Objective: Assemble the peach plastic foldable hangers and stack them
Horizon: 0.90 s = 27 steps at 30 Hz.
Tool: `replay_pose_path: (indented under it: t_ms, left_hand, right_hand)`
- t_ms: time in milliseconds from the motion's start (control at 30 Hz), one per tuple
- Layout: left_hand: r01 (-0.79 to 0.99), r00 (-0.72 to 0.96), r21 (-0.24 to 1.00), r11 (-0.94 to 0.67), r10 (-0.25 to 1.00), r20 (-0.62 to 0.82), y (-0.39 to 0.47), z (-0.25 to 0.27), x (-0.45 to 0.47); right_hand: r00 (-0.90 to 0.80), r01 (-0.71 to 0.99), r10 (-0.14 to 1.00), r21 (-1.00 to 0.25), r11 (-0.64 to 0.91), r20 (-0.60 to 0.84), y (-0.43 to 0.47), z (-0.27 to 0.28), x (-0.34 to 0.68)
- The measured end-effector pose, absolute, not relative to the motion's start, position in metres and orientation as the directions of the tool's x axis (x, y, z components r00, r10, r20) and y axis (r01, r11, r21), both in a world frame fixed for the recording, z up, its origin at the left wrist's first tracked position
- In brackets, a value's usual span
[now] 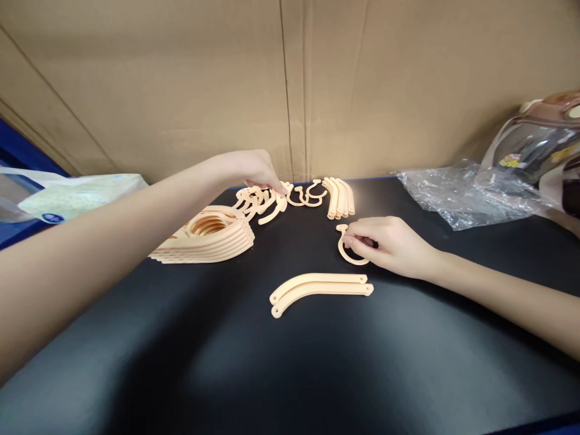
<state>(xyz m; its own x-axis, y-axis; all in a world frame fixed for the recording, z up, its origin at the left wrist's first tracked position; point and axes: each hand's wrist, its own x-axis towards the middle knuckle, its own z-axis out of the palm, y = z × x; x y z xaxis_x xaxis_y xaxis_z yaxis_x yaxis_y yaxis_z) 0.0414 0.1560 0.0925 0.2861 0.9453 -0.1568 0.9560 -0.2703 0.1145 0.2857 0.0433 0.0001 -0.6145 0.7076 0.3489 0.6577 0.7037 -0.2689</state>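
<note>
Peach-coloured plastic pieces lie across the black tabletop (pixel 290 374) in front of you. Your right hand (pixel 392 244) is at the right of the middle, thumb and fingertips pinched closed on a C-shaped hook (pixel 353 261), whose curve shows to the left of and below your fingers. Your left hand (pixel 259 167) reaches to the far side, its fingers pointing down at a pile of small curved parts (pixel 274 211); the fingertips are partly hidden, so you cannot tell how far open they are or whether they have hold of anything. Just right of that pile lie loose hooks (pixel 296 204), then a row of bent strips (pixel 339 196). To the left, partly behind your forearm, sits a stack of looped frames (pixel 217 249). Nearer you, left of the held hook, two curved bars (pixel 317 290) lie side by side. Clear plastic wrap (pixel 453 193) rests at the far right.
</note>
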Motion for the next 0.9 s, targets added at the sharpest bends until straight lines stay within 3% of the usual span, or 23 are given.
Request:
replay_pose_path:
  t_ms: [200, 333, 567, 767, 900]
  left_hand:
    - [0.891, 0.449, 0.29, -0.35, 0.782, -0.433, 0.131, 0.104, 0.061]
    - [0.88, 0.473, 0.312, -0.357, 0.716, -0.514, 0.116, 0.092, 0.071]
    - [0.854, 0.508, 0.319, -0.411, 0.79, -0.342, 0.091, 0.056, 0.074]
    - [0.872, 0.458, 0.196, -0.448, 0.889, -0.003, 0.05, 0.049, 0.065]
    - [0.86, 0.486, 0.128, -0.493, 0.87, 0.086, 0.022, 0.046, 0.051]
  right_hand:
    - [-0.615, 0.656, 0.707, -0.271, 0.704, 0.349, 0.044, 0.0, 0.286]
    - [-0.617, 0.659, 0.706, -0.263, 0.705, 0.349, 0.044, 0.001, 0.286]
    - [-0.611, 0.659, 0.69, -0.235, 0.715, 0.388, 0.041, 0.001, 0.285]
    - [-0.617, 0.605, 0.605, -0.188, 0.774, 0.504, 0.039, 0.001, 0.284]
    - [-0.666, 0.548, 0.57, -0.203, 0.811, 0.481, 0.038, 0.001, 0.283]
